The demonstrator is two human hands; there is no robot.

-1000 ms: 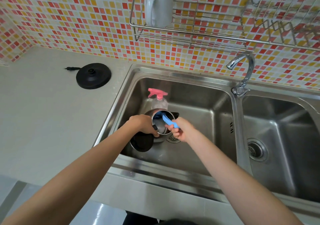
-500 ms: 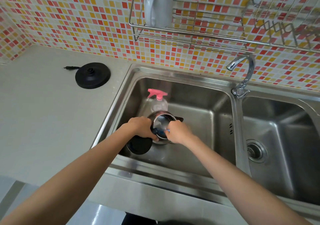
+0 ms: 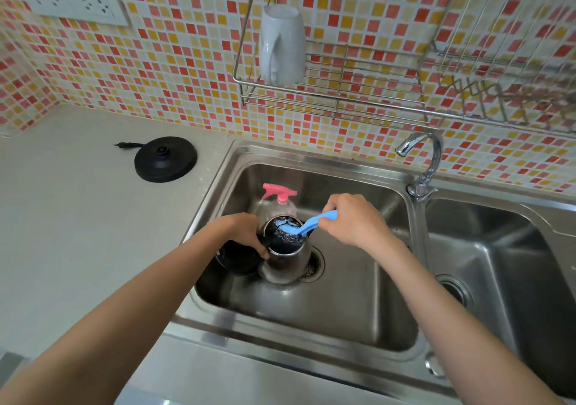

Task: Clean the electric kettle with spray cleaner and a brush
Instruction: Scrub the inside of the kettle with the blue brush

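A steel electric kettle [image 3: 285, 266] stands in the left sink basin [image 3: 343, 305] over the drain, its black lid [image 3: 238, 259] swung open to the left. My left hand [image 3: 243, 231] grips the kettle at its rim on the handle side. In my right hand [image 3: 352, 220] is the handle of a blue brush [image 3: 314, 222], whose head reaches down into the kettle's mouth. A clear spray bottle with a pink trigger [image 3: 279, 194] stands just behind the kettle.
The black kettle base [image 3: 165, 158] with its cord lies on the counter to the left. A tap [image 3: 424, 167] rises between the two basins. Above hangs a wire rack [image 3: 358, 92] with a white mug [image 3: 282, 46]. Wall sockets [image 3: 71, 3] sit at top left.
My right hand has risen and swung to the right of the kettle, so the blue handle now sticks out over the rim. The left hand keeps its hold.
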